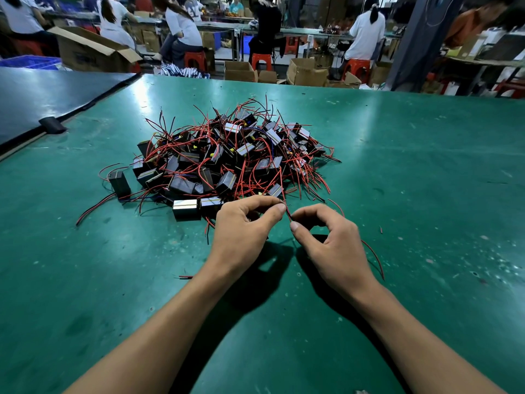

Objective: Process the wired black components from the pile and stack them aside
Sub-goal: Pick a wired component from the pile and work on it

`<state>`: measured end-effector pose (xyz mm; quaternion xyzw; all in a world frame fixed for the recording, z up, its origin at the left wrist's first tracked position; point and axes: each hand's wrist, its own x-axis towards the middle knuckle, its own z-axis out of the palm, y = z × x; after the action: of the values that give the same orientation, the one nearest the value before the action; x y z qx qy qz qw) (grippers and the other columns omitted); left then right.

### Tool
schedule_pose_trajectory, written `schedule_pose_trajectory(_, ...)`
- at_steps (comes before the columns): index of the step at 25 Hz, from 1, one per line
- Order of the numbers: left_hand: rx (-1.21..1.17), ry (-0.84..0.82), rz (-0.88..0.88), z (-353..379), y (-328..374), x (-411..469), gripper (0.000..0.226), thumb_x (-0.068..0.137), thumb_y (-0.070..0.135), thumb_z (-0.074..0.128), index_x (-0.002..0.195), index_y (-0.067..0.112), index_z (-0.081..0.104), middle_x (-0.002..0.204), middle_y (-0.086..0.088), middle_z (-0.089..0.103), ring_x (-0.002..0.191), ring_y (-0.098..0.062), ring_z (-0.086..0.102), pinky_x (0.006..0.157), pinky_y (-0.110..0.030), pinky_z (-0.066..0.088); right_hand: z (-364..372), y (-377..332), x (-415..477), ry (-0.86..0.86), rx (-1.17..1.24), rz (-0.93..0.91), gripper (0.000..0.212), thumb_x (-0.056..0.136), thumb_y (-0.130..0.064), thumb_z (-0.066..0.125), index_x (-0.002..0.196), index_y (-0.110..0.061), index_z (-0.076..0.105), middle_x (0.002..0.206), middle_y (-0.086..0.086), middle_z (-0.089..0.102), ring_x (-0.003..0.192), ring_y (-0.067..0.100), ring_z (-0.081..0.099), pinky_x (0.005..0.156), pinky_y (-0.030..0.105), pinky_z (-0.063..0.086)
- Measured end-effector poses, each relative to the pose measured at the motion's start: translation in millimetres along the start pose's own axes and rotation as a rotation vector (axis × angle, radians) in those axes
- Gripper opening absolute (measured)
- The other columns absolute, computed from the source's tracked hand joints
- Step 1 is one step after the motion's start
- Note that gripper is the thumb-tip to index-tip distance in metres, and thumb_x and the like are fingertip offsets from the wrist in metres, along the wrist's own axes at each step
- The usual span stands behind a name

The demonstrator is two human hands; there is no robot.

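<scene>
A pile of several small black box components (221,163) with red and black wires lies on the green table (412,166). Just in front of its near edge, my left hand (241,231) pinches a thin red wire (287,213) between thumb and fingertips. My right hand (326,240) pinches the same wire a little lower, thumb against forefinger. The wire runs up into the pile. Another red wire (375,257) trails from under my right hand to the right. Two black boxes (196,207) sit upright side by side left of my left hand.
A dark mat (42,100) covers the table's far left corner. Short wire scraps (186,277) lie near my left forearm. Beyond the far edge stand cardboard boxes (306,72), red stools and several seated people at other benches.
</scene>
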<state>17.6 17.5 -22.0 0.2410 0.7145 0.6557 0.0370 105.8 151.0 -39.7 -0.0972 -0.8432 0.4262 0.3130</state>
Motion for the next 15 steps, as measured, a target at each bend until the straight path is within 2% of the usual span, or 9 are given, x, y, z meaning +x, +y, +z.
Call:
schedule_pose_trajectory(3,0.035,-0.026,0.041,0,0,-1,0.004,0.085,0.019,0.074,0.088,0.017,0.078,0.071,0.008,0.070,0.059,-0.006,0.053,0.060,-0.028,0.048,-3,-6,2,0.048,0.011,-0.033,0.006,0.088,-0.017,0.074,0.093,-0.021,0.072,0.090,-0.012,0.071,0.086,0.004,0.066,0.077,0.013,0.047)
schedule_pose_trajectory(6,0.167,-0.018,0.205,-1,1,-1,0.006,0.085,0.013,0.074,0.090,0.013,0.077,0.078,0.010,0.070,0.067,-0.005,0.057,0.066,-0.030,0.050,-7,-15,5,0.078,0.026,-0.084,0.013,0.088,-0.028,0.074,0.099,-0.022,0.073,0.094,-0.010,0.071,0.089,0.006,0.066,0.082,0.012,0.045)
schedule_pose_trajectory(9,0.332,-0.018,0.376,-3,1,0,0.009,0.084,0.011,0.075,0.093,0.011,0.078,0.081,0.005,0.071,0.074,-0.013,0.057,0.069,-0.030,0.048,-7,-19,7,0.058,0.004,-0.092,0.016,0.086,-0.029,0.078,0.099,-0.022,0.073,0.092,-0.009,0.071,0.085,0.007,0.066,0.080,0.009,0.041)
schedule_pose_trajectory(12,0.397,-0.040,0.472,-3,-1,-1,0.012,0.085,0.014,0.073,0.095,0.009,0.078,0.083,0.001,0.073,0.073,-0.018,0.058,0.069,-0.035,0.049,-9,-19,8,0.054,-0.019,-0.081,0.015,0.085,-0.027,0.078,0.099,-0.021,0.074,0.091,-0.009,0.071,0.083,0.008,0.065,0.077,0.006,0.038)
schedule_pose_trajectory(15,0.444,-0.054,0.548,-2,-1,-2,0.015,0.085,0.017,0.070,0.095,0.009,0.077,0.082,-0.001,0.073,0.072,-0.023,0.059,0.067,-0.041,0.049,-12,-19,8,0.063,-0.062,-0.103,0.005,0.086,-0.025,0.078,0.087,-0.021,0.074,0.083,-0.011,0.069,0.075,0.007,0.062,0.072,0.006,0.037)
